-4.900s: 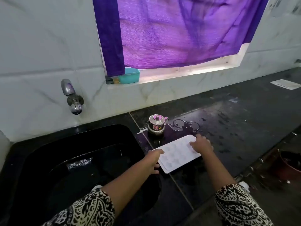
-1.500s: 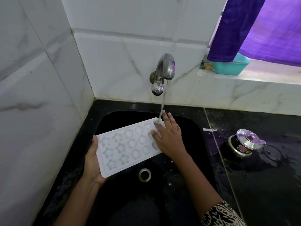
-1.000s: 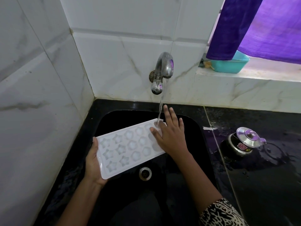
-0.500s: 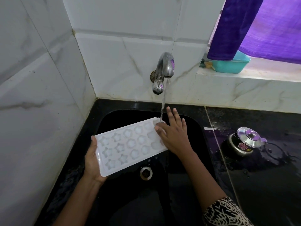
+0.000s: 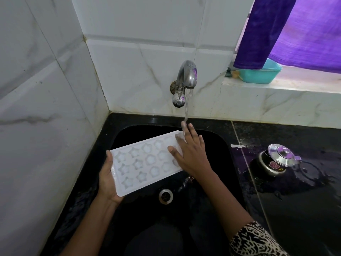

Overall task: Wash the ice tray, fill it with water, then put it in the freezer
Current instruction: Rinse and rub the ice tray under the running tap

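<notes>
Holds the tray (image 5: 145,161) over the sink (image 5: 217,148), left hand (image 5: 107,182) gripping its 8 o'clock end, thumb on the rim, fingers beneath. Lays the right hand (image 5: 191,156) flat on the 2 o'clock end, fingers straight, under water (image 5: 186,111) from the tap (image 5: 186,78). White plastic, rectangular, moulded with star and round cells. Glossy black sink, steel drain (image 5: 165,195) at 6 o'clock of the tray. Shiny lidded pot (image 5: 276,159) at 3 o'clock on the wet black tabletop (image 5: 304,218).

White ice tray (image 5: 145,161) — star-shaped cells, tilted over the sink
</notes>
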The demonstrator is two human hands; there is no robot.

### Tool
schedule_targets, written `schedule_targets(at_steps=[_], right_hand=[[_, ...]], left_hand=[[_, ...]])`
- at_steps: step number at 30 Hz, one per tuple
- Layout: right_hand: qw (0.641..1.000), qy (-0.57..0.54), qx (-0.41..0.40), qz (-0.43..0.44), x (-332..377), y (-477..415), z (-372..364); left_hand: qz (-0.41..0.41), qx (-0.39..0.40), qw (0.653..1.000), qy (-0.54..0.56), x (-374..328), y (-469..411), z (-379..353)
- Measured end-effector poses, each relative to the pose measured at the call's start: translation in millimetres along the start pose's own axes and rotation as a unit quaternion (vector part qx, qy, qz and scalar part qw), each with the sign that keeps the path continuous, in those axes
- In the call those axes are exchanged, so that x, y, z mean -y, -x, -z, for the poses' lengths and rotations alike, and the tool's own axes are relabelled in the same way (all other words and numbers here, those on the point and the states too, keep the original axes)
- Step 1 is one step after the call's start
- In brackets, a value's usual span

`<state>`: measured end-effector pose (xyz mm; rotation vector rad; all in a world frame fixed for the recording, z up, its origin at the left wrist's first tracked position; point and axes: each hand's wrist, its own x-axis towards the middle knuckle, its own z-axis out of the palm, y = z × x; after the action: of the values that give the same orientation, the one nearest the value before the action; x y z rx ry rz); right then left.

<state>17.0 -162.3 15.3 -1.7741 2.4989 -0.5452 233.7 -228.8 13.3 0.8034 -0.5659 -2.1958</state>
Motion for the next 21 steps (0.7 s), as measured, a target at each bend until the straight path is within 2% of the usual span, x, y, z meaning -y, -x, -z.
schedule_targets(at_steps=[2, 5, 10, 14, 18, 21], right_hand=[[1.0, -0.023, -0.009, -0.016, -11, -1, 4], [0.999, 0.012, -0.028, -0.027, -11, -4, 4], [1.0, -0.024, 0.003, -0.005, -10, -2, 3], [0.999, 0.01, -0.042, -0.028, -11, -5, 4], [1.0, 0.0, 0.006, -0.002, -1, -1, -1], [0.999, -0.017, -0.008, -0.029, -16, -1, 3]], left_hand=[[-0.01, -0.005, 1.0, -0.004, -2, 1, 0], [-0.004, -0.011, 1.0, -0.014, 4, 3, -4], [-0.014, -0.012, 1.0, -0.006, 4, 4, -3], [0.004, -0.01, 1.0, -0.002, 9, 5, 0], [-0.012, -0.01, 1.0, 0.006, 6, 3, 3], [-0.011, -0.002, 1.0, -0.003, 4, 6, 5]])
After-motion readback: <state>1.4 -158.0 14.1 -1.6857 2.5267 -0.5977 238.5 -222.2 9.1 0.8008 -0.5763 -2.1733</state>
